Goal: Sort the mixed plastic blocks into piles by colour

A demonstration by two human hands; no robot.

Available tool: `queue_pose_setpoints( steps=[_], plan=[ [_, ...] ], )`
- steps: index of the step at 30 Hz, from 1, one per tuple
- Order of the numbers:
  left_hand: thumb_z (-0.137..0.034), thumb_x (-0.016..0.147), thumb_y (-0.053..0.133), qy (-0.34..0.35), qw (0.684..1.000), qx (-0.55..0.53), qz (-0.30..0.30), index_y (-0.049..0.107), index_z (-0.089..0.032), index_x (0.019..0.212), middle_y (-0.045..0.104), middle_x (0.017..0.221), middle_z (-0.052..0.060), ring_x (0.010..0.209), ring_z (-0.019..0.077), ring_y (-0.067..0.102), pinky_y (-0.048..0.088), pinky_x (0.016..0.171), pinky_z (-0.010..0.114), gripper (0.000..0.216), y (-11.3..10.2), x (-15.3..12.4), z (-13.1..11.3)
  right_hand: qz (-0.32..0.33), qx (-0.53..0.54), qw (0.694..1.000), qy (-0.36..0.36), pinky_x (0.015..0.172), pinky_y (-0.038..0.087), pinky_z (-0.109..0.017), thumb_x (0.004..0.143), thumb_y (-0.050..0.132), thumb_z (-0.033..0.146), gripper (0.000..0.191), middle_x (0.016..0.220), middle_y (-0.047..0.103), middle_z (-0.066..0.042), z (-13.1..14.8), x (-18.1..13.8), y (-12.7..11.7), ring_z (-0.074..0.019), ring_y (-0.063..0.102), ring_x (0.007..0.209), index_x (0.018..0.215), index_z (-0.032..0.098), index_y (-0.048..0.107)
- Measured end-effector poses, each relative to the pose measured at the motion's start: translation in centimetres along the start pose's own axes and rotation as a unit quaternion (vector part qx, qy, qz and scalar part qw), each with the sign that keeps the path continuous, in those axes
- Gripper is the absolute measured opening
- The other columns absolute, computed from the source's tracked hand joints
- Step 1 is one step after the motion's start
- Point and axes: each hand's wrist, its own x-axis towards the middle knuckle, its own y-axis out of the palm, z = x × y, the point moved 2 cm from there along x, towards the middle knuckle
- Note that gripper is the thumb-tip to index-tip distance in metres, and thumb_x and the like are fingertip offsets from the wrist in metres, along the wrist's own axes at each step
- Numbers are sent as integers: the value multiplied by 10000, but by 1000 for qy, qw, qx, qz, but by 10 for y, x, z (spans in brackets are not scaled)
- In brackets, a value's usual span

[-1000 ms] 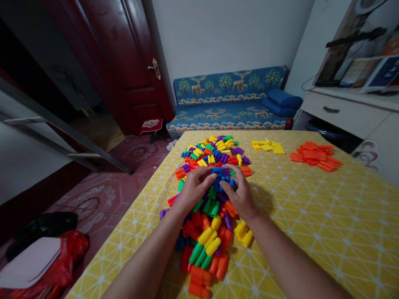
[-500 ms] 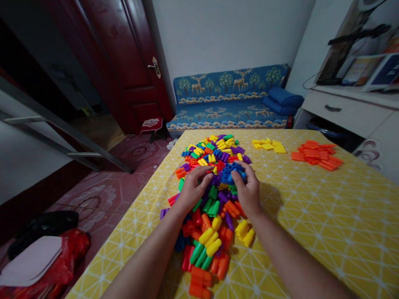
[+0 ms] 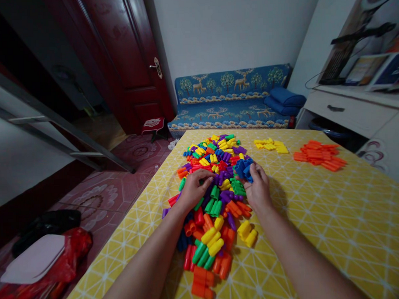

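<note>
A long heap of mixed coloured plastic blocks (image 3: 214, 197) runs down the middle of the yellow patterned tablecloth (image 3: 320, 232). My right hand (image 3: 258, 189) is closed round a bunch of blue blocks (image 3: 243, 168), lifted at the heap's right edge. My left hand (image 3: 194, 189) rests on the heap's left side, fingers curled onto purple and red pieces there. Whether it grips any piece I cannot make out.
A small pile of yellow blocks (image 3: 271, 145) and a pile of orange blocks (image 3: 319, 155) lie apart at the far right of the table. Beyond stand a blue sofa (image 3: 230, 100), a dark red door (image 3: 127, 60) and a white cabinet (image 3: 348, 109). A red bag (image 3: 59, 259) lies on the floor, left.
My right hand gathered blue blocks from the middle of the heap and carried them right and away. My left hand stayed on the heap, shifting slightly.
</note>
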Motion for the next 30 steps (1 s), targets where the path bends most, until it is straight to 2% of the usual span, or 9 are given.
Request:
queue_pose_setpoints(
  steps=[7, 10, 12, 14, 16, 19, 21, 26, 30],
  plan=[
    [-221, 897, 572, 1, 1000, 5, 7, 732, -193, 968, 734, 974, 65, 929, 197, 668, 513, 855, 317, 178, -1, 0, 1, 19, 30, 998, 43, 517, 544, -197, 575, 863, 353, 523, 919, 654, 33, 6, -5, 10, -132, 669, 750, 1009, 249, 591],
    [-211, 894, 570, 2, 1000, 10, 10, 734, -193, 965, 733, 975, 70, 928, 199, 668, 515, 854, 321, 180, -1, 1, 0, 2, -3, 1000, -8, 505, 523, -184, 580, 850, 344, 524, 902, 636, 40, 21, 7, 5, -104, 631, 696, 1025, 251, 589],
    [-198, 889, 571, 5, 1000, 11, 10, 736, -191, 960, 729, 976, 75, 928, 200, 667, 517, 854, 323, 180, -1, 2, 0, -33, -65, 993, -90, 510, 517, -210, 586, 835, 359, 558, 924, 633, 25, 37, 23, -12, -115, 618, 693, 1070, 247, 579],
    [-182, 883, 573, 7, 1000, 13, 8, 738, -187, 953, 725, 978, 80, 925, 199, 666, 518, 853, 323, 179, -1, 1, 0, -105, -174, 960, -195, 568, 538, -285, 593, 812, 369, 602, 981, 634, -9, 51, 41, -42, -153, 620, 734, 1129, 235, 571],
    [-172, 881, 573, 8, 1000, 15, 8, 739, -183, 951, 721, 981, 83, 922, 197, 664, 518, 849, 320, 180, 0, 1, 1, -174, -330, 890, -261, 712, 544, -405, 625, 768, 363, 567, 1026, 637, -58, 59, 55, -77, -216, 624, 834, 1140, 211, 585],
    [-171, 884, 571, 12, 1000, 16, 11, 739, -180, 961, 717, 983, 84, 920, 194, 662, 517, 848, 316, 184, 1, 0, 2, -173, -561, 777, -227, 907, 420, -564, 667, 725, 367, 441, 1016, 637, -151, 52, 68, -118, -333, 581, 1001, 1052, 174, 632],
    [-173, 888, 569, 13, 1000, 18, 12, 739, -181, 969, 716, 985, 85, 919, 193, 660, 517, 852, 317, 189, 1, 0, 2, -161, -631, 730, -207, 952, 342, -602, 708, 703, 418, 458, 1053, 622, -214, 45, 69, -131, -387, 528, 1090, 1075, 153, 632],
    [-187, 890, 571, 9, 1000, 19, 14, 740, -185, 965, 715, 988, 85, 919, 195, 659, 521, 852, 320, 185, 0, 0, 2, -155, -643, 704, -258, 995, 290, -583, 720, 711, 478, 700, 1271, 520, -275, 36, 64, -124, -405, 439, 1219, 1294, 123, 525],
    [-186, 886, 578, 9, 1000, 19, 11, 741, -185, 954, 717, 980, 83, 913, 194, 662, 522, 846, 317, 177, 0, 1, 1, -112, -696, 665, -246, 982, 303, -576, 739, 708, 467, 648, 1362, 458, -252, 28, 68, -121, -410, 397, 1260, 1302, 188, 550]
  ],
)
